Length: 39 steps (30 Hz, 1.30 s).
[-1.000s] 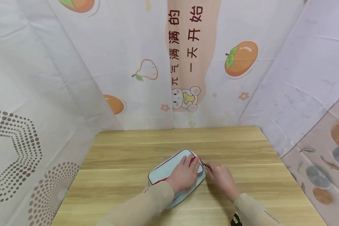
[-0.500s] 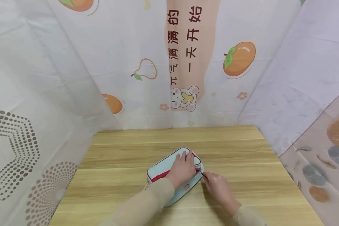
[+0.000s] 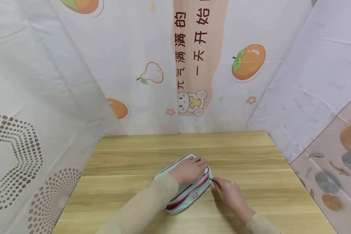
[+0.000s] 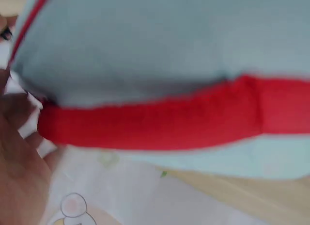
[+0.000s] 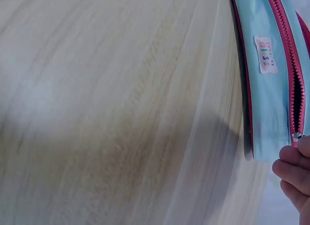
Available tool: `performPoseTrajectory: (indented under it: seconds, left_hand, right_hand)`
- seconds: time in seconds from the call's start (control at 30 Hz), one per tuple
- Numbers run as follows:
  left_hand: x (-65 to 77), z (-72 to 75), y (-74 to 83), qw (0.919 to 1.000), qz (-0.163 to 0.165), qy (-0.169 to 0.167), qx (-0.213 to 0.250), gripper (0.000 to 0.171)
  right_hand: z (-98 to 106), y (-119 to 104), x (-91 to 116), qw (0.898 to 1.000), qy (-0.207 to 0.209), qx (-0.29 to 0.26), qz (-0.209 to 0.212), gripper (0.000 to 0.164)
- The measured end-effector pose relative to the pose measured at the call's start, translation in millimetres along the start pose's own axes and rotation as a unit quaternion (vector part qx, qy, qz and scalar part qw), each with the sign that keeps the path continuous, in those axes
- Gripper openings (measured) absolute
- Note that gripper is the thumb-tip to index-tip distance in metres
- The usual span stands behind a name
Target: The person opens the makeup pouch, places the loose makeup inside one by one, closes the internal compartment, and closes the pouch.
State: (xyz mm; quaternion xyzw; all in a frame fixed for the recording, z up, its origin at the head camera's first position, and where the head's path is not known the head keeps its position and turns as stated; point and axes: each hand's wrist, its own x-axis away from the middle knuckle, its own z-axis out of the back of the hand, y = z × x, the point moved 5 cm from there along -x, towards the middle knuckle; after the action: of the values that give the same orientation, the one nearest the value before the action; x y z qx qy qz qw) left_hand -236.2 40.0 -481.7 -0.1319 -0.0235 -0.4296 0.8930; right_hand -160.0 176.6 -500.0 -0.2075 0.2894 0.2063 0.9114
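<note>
A light blue pencil case (image 3: 203,189) with dark red piping lies at a slant on the table. My left hand (image 3: 190,169) holds it from above, the fingers reaching over its far right end. In the left wrist view a broad red band (image 4: 145,124) runs along the case, and my left fingers (image 4: 19,162) are at its end. My right hand (image 3: 229,195) pinches the zipper pull at the case's right end; in the right wrist view the fingers hide most of the pull. Beside the metal slider (image 5: 296,136), the red zipper (image 5: 290,60) gapes narrowly.
The case rests on a wood-grain table (image 3: 128,165). Behind it hangs a white printed curtain (image 3: 146,110) with fruit and a rabbit. More patterned cloth (image 3: 73,107) hangs at the left and right sides.
The case has tipped so its near side, with the red zipper and small label, shows more. My left hand lies flatter across it. My right hand has come nearer along the case's end.
</note>
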Motion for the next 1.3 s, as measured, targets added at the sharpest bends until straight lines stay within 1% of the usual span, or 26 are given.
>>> performPoseTrajectory:
  seconds: [0.03, 0.1, 0.17, 0.23, 0.3, 0.33, 0.4, 0.43, 0.57, 0.6, 0.63, 0.73, 0.8, 0.83, 0.87, 0.93, 1.0, 1.07, 1.17, 1.23, 1.3]
  left_hand:
    - [-2.0, 0.7, -0.1, 0.9996, -0.027, 0.001, -0.006, 0.048]
    - [-5.3, 2.7, 1.2, 0.9968, -0.080, 0.002, -0.004, 0.046]
    - [-8.6, 5.4, 4.7, 0.9912, -0.132, 0.009, -0.014, 0.044]
    - [-11.5, 7.6, 8.8, 0.9832, -0.176, 0.022, -0.045, 0.042]
    - [-13.8, 9.2, 12.9, 0.9740, -0.206, 0.041, -0.084, 0.038]
    - [-14.5, 9.2, 14.4, 0.9697, -0.216, 0.048, -0.104, 0.035]
    - [-15.7, 8.4, 15.5, 0.9641, -0.221, 0.062, -0.133, 0.030]
    - [-15.9, 7.9, 15.5, 0.9618, -0.221, 0.069, -0.146, 0.028]
    - [-15.3, 8.9, 10.5, 0.9583, -0.205, 0.096, -0.174, 0.022]
    - [-14.8, 9.8, 8.6, 0.9590, -0.198, 0.102, -0.175, 0.022]
    - [-14.3, 11.4, 6.2, 0.9620, -0.188, 0.103, -0.169, 0.022]
    - [-13.2, 12.3, -2.6, 0.9733, -0.159, 0.111, -0.123, 0.023]
    - [-13.0, 11.5, -10.0, 0.9818, -0.137, 0.109, -0.073, 0.025]
    - [-12.7, 11.0, -14.1, 0.9848, -0.128, 0.108, -0.047, 0.025]
    - [-12.5, 10.3, -17.9, 0.9862, -0.124, 0.107, -0.021, 0.026]
    - [-12.0, 10.9, -25.4, 0.9878, -0.116, 0.099, 0.029, 0.028]
    - [-11.3, 11.9, -33.0, 0.9861, -0.116, 0.094, 0.073, 0.026]
    - [-10.8, 12.1, -41.3, 0.9835, -0.106, 0.088, 0.117, 0.024]
    - [-9.4, 9.4, -55.0, 0.9794, -0.071, 0.086, 0.169, 0.019]
    - [-8.2, 5.1, -64.4, 0.9738, -0.041, 0.091, 0.204, 0.016]
    - [-6.6, 0.4, -72.5, 0.9678, -0.018, 0.098, 0.231, 0.013]
  right_hand:
    - [0.1, 0.5, 0.0, 1.000, 0.000, 0.000, 0.003, 0.020]
    - [-0.4, 1.0, 0.1, 1.000, -0.004, -0.001, 0.011, 0.020]
    - [-0.9, 1.1, 0.7, 1.000, -0.010, 0.001, 0.018, 0.021]
    - [-1.3, 1.4, 1.7, 1.000, -0.014, 0.004, 0.025, 0.022]
    - [-1.0, 1.9, 2.7, 0.999, -0.012, 0.006, 0.034, 0.023]
    - [-0.8, 2.3, 2.9, 0.999, -0.009, 0.007, 0.039, 0.023]
    - [-0.3, 3.5, 3.0, 0.999, -0.003, 0.008, 0.050, 0.020]
    - [0.0, 4.2, 2.8, 0.999, 0.002, 0.006, 0.054, 0.020]
    - [0.5, 7.8, 2.4, 0.998, 0.019, 0.007, 0.065, 0.018]
    - [0.4, 8.6, 2.4, 0.997, 0.024, 0.006, 0.068, 0.019]
    - [0.2, 9.1, 2.1, 0.997, 0.028, 0.006, 0.070, 0.018]
    - [-1.8, 9.9, 1.2, 0.997, 0.034, 0.005, 0.073, 0.021]
    - [-4.0, 9.4, -0.4, 0.997, 0.030, 0.003, 0.067, 0.020]
    - [-4.8, 8.8, -1.4, 0.998, 0.026, 0.002, 0.060, 0.019]
    - [-5.7, 8.1, -2.5, 0.998, 0.021, -0.001, 0.051, 0.022]
    - [-7.4, 6.6, -5.0, 0.999, 0.014, -0.008, 0.036, 0.020]
    - [-8.3, 4.7, -7.5, 1.000, 0.007, -0.016, 0.025, 0.018]
    - [-9.0, 2.8, -9.8, 0.999, 0.007, -0.025, 0.022, 0.017]
    - [-10.3, 0.3, -12.0, 0.999, 0.011, -0.032, 0.026, 0.017]
    - [-11.4, -0.6, -12.5, 0.999, 0.012, -0.035, 0.027, 0.016]
    - [-12.6, -1.0, -11.8, 0.999, 0.011, -0.033, 0.028, 0.017]
